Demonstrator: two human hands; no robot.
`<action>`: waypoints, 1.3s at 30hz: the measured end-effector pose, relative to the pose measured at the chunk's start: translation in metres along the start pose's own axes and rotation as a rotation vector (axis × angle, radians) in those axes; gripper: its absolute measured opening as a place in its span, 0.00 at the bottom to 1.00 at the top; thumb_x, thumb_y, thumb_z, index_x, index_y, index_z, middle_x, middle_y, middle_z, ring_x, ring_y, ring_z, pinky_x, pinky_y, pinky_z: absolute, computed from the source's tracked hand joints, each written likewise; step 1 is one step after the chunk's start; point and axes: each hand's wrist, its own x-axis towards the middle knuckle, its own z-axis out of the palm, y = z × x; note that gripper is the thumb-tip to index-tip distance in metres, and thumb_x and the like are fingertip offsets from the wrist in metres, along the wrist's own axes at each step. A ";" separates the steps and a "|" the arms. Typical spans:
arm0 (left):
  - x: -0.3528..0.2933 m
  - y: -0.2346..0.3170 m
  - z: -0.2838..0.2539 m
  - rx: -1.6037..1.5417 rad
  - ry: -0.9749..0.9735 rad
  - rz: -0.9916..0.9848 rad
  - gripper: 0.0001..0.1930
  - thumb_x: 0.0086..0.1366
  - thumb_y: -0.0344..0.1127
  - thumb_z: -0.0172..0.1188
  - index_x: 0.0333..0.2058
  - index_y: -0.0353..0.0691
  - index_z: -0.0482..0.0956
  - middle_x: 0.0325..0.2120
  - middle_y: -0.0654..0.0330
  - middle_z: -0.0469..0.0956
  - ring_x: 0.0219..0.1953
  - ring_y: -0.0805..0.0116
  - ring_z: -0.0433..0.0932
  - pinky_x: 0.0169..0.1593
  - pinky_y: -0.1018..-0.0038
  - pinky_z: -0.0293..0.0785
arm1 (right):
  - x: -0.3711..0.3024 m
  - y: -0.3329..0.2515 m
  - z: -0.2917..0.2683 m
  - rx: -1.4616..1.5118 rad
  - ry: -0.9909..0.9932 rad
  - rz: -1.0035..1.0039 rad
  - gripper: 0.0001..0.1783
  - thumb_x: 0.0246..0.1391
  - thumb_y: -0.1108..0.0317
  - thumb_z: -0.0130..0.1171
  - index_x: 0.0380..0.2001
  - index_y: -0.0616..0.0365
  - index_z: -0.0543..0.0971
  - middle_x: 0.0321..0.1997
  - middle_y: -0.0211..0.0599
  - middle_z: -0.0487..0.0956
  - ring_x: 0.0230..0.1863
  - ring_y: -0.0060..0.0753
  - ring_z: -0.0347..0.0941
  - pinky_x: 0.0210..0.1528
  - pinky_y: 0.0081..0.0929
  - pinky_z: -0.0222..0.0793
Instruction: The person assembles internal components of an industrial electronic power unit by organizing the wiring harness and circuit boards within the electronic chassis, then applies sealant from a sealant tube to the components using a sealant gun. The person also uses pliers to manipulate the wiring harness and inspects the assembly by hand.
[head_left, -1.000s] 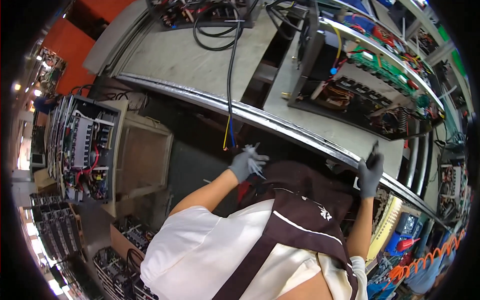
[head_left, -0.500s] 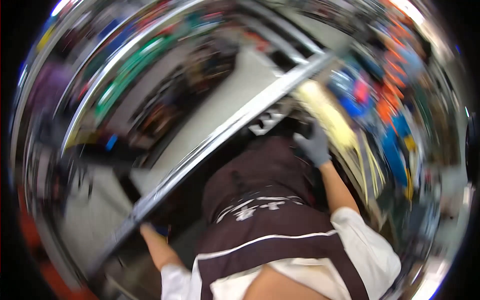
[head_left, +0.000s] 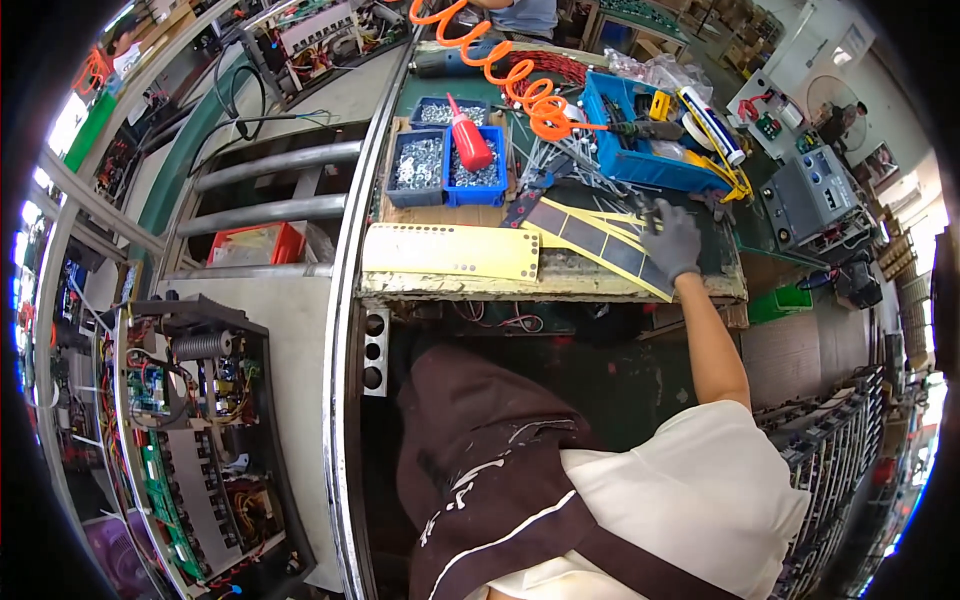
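Observation:
My right hand (head_left: 676, 242), in a grey glove, reaches over the right part of the workbench. Its fingers are curled in around a small dark thing that I cannot make out. Under and beside it lie flat yellow strips with dark rectangular panels (head_left: 598, 240), overlapping at angles. Left of them, along the bench's near edge, is a yellow sheet (head_left: 450, 250) with rows of dark dots. Behind that sheet stand small blue bins (head_left: 490, 195) of metal fasteners, with a red squeeze bottle (head_left: 470, 148) lying on top. My left hand is out of the picture.
A blue tray (head_left: 648, 170) of tools stands at the bench's far right, with an orange coiled hose (head_left: 490, 62) hanging near it. Along the left runs a metal rail (head_left: 345, 330); beyond it sit rollers (head_left: 270, 208) and an open electronics chassis (head_left: 205, 440). Another person (head_left: 525, 14) is at the far side.
My view has swung round to the bench. My right hand has moved from beside my apron to the yellow strips, and my left hand has left the picture.

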 end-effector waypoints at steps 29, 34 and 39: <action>-0.192 -0.087 0.054 0.172 0.438 -0.266 0.18 0.62 0.45 0.49 0.33 0.33 0.76 0.23 0.53 0.75 0.22 0.63 0.74 0.22 0.67 0.72 | 0.234 0.147 0.008 -0.120 -0.063 0.506 0.43 0.40 0.51 0.64 0.61 0.30 0.56 0.52 0.43 0.72 0.54 0.46 0.68 0.53 0.43 0.64; -0.258 -0.098 0.132 -0.224 0.590 -0.584 0.18 0.61 0.44 0.51 0.33 0.33 0.77 0.23 0.54 0.76 0.20 0.67 0.73 0.21 0.69 0.71 | 0.198 0.201 0.019 -0.006 0.165 0.329 0.37 0.37 0.52 0.64 0.55 0.39 0.67 0.47 0.49 0.75 0.49 0.52 0.70 0.49 0.43 0.67; -0.250 -0.012 0.128 0.087 0.342 -0.569 0.15 0.57 0.41 0.56 0.39 0.37 0.77 0.32 0.51 0.79 0.35 0.55 0.78 0.39 0.66 0.73 | 0.156 0.163 0.004 -0.192 0.287 0.243 0.35 0.41 0.55 0.60 0.57 0.36 0.65 0.39 0.50 0.72 0.41 0.52 0.71 0.42 0.45 0.68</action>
